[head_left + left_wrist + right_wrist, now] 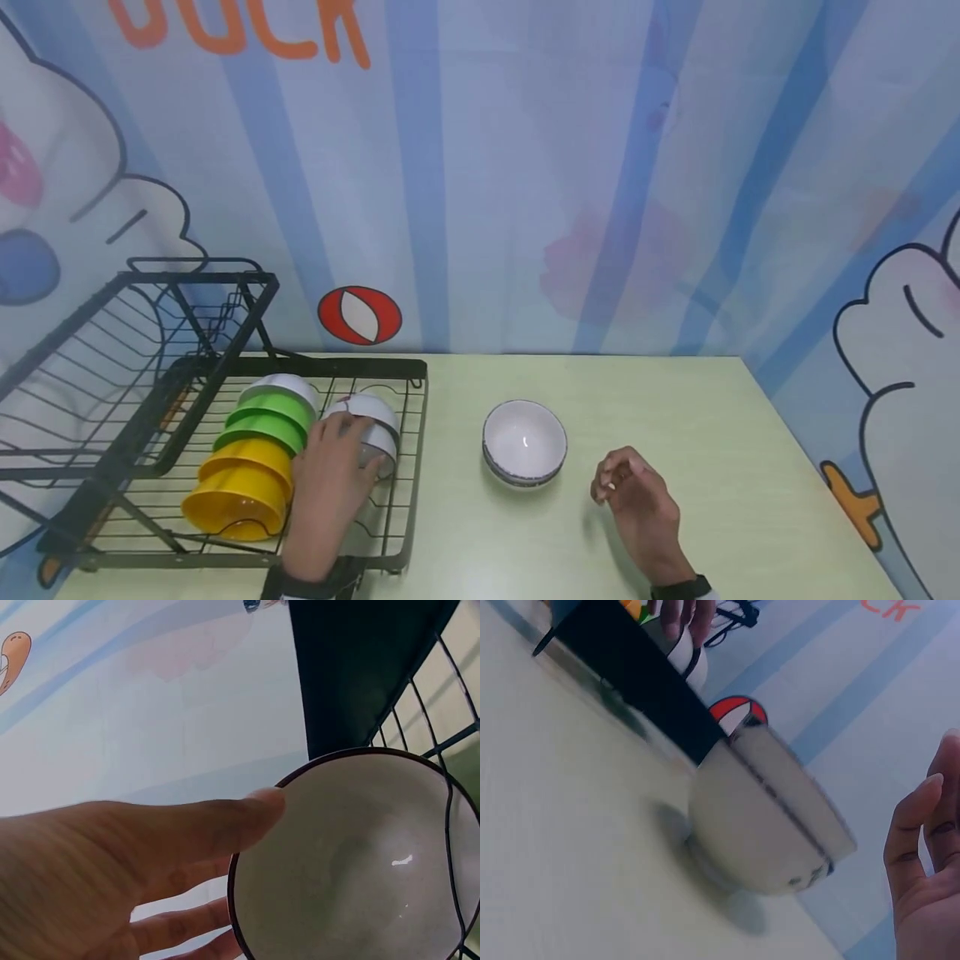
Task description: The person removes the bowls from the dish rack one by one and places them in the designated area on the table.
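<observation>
In the head view my left hand (327, 487) reaches into the dish rack (418, 467) at a white bowl (380, 446) tipped on its side. The left wrist view shows the thumb at the dark rim of this bowl (352, 855), with the fingers around its outside. Another white bowl (366, 406) stands just behind it. My right hand (643, 512) hovers over the table with loosely bent fingers and nothing in them. To its left is a nested stack of white bowls (525, 437); two rims show in the right wrist view.
A row of tilted bowls fills the rack's middle: yellow bowls (240, 496) in front, green bowls (273, 417) behind, a white bowl (283, 385) at the back. The rack's raised upper tier (82, 358) stands at the left. A printed curtain (510, 183) hangs behind the table (720, 450).
</observation>
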The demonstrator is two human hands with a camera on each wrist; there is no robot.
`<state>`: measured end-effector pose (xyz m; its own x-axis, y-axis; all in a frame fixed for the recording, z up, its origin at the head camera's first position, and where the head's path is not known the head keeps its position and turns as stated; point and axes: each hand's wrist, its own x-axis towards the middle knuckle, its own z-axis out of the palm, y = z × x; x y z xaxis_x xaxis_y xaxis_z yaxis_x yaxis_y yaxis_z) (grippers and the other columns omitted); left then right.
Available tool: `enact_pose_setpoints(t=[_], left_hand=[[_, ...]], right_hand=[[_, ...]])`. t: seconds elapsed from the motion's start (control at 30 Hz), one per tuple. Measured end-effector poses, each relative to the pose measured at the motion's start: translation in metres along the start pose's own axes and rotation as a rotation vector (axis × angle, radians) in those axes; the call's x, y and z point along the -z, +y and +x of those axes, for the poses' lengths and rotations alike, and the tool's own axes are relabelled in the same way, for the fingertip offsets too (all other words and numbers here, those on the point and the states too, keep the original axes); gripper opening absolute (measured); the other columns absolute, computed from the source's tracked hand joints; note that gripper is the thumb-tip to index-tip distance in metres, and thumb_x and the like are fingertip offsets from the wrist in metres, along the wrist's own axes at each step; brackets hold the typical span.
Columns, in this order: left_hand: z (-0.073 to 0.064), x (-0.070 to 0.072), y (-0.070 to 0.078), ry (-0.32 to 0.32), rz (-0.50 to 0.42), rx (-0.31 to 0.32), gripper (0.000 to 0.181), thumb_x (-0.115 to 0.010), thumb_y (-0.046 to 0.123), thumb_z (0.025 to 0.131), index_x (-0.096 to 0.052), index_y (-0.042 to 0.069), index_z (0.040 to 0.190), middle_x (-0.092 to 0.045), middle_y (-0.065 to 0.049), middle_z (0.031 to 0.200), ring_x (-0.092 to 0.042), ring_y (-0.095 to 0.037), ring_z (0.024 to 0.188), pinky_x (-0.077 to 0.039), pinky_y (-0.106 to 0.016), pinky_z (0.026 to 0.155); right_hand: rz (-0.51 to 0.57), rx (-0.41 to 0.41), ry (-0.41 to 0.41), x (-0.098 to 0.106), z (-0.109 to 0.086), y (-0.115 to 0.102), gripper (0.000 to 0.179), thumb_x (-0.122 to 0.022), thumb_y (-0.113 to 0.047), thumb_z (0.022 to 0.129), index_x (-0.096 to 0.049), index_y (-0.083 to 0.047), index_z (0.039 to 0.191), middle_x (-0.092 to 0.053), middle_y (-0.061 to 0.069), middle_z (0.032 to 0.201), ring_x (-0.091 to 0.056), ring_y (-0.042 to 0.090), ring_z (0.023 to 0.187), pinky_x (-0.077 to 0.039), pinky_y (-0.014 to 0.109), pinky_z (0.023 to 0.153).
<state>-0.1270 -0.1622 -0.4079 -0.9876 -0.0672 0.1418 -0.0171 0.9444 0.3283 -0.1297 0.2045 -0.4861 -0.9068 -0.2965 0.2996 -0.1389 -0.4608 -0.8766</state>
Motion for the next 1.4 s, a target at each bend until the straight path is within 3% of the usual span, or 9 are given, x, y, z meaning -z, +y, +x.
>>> enact_pose_setpoints(t=[0.1, 0.43, 0.73, 0.9, 1.03, 1.4], left_hand=[[0.000, -0.002, 0.000, 0.000, -0.001, -0.015, 0.050, -0.079, 0.020, 0.083, -0.064, 0.006, 0.128, -0.057, -0.022, 0.134, -0.048, -0.044, 0.124, -0.051, -0.066, 0.085], [0.003, -0.002, 0.001, 0.008, -0.030, -0.088, 0.053, -0.081, 0.019, 0.080, -0.063, -0.003, 0.125, -0.058, -0.026, 0.131, -0.046, -0.047, 0.125, -0.043, -0.061, 0.106], [0.004, -0.002, -0.001, -0.034, 0.027, -0.075, 0.057, -0.082, 0.022, 0.080, -0.063, 0.000, 0.128, -0.056, -0.025, 0.134, -0.046, -0.046, 0.127, -0.048, -0.066, 0.095], [-0.001, -0.002, -0.003, -0.018, 0.050, -0.088, 0.052, -0.081, 0.014, 0.079, -0.064, 0.002, 0.126, -0.058, -0.022, 0.131, -0.047, -0.044, 0.124, -0.053, -0.066, 0.081], [-0.004, -0.003, -0.005, -0.018, 0.053, -0.092, 0.050, -0.078, 0.007, 0.078, -0.065, 0.002, 0.126, -0.057, -0.020, 0.130, -0.046, -0.042, 0.124, -0.054, -0.065, 0.074], [-0.003, 0.000, -0.006, -0.033, 0.008, -0.045, 0.052, -0.077, -0.002, 0.073, -0.067, 0.006, 0.123, -0.056, -0.019, 0.129, -0.042, -0.041, 0.123, -0.051, -0.066, 0.073]], right_hand=[[-0.020, 0.052, -0.029, -0.006, 0.003, -0.006, 0.055, -0.007, -0.011, 0.104, -0.061, -0.017, 0.105, -0.063, -0.010, 0.093, -0.058, 0.008, 0.082, -0.046, 0.023, 0.074], [-0.014, 0.238, -0.154, -0.027, 0.021, -0.019, 0.057, -0.004, -0.003, 0.101, -0.060, -0.011, 0.110, -0.060, -0.004, 0.094, -0.053, 0.013, 0.080, -0.043, 0.035, 0.069], [-0.079, 0.356, -0.187, -0.040, 0.029, -0.032, 0.056, -0.006, 0.002, 0.097, -0.060, -0.009, 0.108, -0.059, -0.002, 0.092, -0.051, 0.019, 0.076, -0.041, 0.039, 0.066], [-0.131, 0.411, -0.168, -0.046, 0.031, -0.037, 0.053, -0.010, 0.005, 0.094, -0.060, -0.007, 0.107, -0.060, -0.001, 0.091, -0.054, 0.018, 0.076, -0.045, 0.036, 0.066], [-0.179, 0.419, -0.151, -0.050, 0.030, -0.037, 0.050, -0.016, 0.008, 0.095, -0.062, -0.008, 0.106, -0.062, -0.002, 0.092, -0.056, 0.016, 0.077, -0.048, 0.033, 0.066], [-0.236, 0.398, -0.143, -0.050, 0.032, -0.038, 0.046, -0.021, 0.010, 0.095, -0.062, -0.008, 0.105, -0.062, -0.003, 0.091, -0.055, 0.016, 0.077, -0.048, 0.032, 0.066]])
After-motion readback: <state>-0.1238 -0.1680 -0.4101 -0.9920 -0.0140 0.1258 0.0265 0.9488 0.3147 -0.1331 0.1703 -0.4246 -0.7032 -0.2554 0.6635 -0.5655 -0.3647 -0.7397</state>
